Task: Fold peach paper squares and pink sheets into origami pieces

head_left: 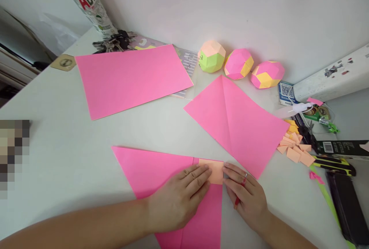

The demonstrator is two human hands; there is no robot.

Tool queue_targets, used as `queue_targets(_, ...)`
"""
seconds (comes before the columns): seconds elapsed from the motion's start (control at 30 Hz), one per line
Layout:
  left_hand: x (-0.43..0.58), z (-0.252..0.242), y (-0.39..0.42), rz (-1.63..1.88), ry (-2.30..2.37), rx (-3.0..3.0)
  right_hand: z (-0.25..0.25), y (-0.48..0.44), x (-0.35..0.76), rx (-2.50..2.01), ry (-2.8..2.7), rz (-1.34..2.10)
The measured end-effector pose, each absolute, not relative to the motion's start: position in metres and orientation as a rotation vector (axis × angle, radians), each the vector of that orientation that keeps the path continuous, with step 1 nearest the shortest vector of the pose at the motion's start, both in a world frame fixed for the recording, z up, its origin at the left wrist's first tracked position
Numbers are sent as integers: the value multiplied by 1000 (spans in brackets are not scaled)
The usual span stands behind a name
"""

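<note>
A pink sheet folded into a triangle (144, 168) lies on the white table (72, 156) in front of me. A small orange paper square (215, 170) sits at its top right corner. My left hand (178, 199) lies flat on the pink triangle, its fingertips pressing the orange square's left side. My right hand (248, 199) rests just right of the square, fingertips touching its right edge. A thin red pen (240, 193) is tucked between that hand's fingers, and one of them wears a ring.
A creased pink square (239, 126) and a larger pink sheet (129, 78) lie farther back. Three paper balls (238, 63) stand against the wall. At right are several orange paper pieces (294, 149), a utility knife (334, 164) and a black case (346, 206). Keys (115, 43) lie at the back left.
</note>
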State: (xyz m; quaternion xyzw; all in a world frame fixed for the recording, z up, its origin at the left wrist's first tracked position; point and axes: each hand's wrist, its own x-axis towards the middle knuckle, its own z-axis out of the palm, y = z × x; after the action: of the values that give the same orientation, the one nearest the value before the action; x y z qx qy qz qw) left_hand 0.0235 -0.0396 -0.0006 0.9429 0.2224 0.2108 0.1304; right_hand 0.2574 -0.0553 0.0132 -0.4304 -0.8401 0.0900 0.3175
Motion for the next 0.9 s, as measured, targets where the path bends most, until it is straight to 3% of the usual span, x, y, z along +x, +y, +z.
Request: queue_targets(0.9,25,1,-39,652,654,2736,11,-57,260,-1138,-2206,274)
